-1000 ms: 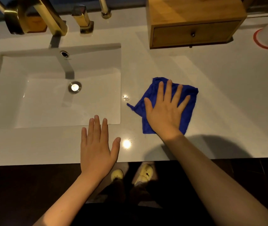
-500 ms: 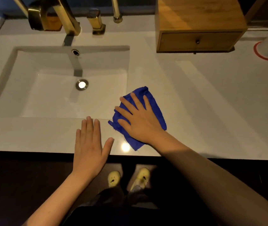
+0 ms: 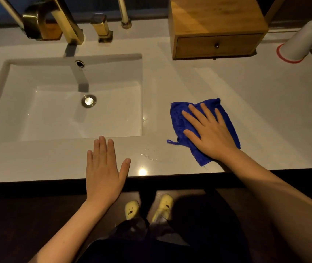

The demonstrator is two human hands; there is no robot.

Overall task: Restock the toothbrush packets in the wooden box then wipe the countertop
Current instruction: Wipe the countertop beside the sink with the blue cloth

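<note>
Right of the white rectangular sink (image 3: 37, 76), your right grip (image 3: 212, 133) presses flat and unclenched on the crumpled blue cloth (image 3: 178, 118) on the white desk (image 3: 255, 103) (left grip (image 3: 103, 168) flat, empty), so, with the wooden drawer box (image 3: 216, 25) closed behind and droplets (image 3: 150, 158) left, wiping seems midway.

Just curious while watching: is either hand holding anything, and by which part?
Nothing is gripped. The right hand presses flat, not curled, on the middle of the blue cloth; the left hand lies flat at the countertop front edge.
</note>
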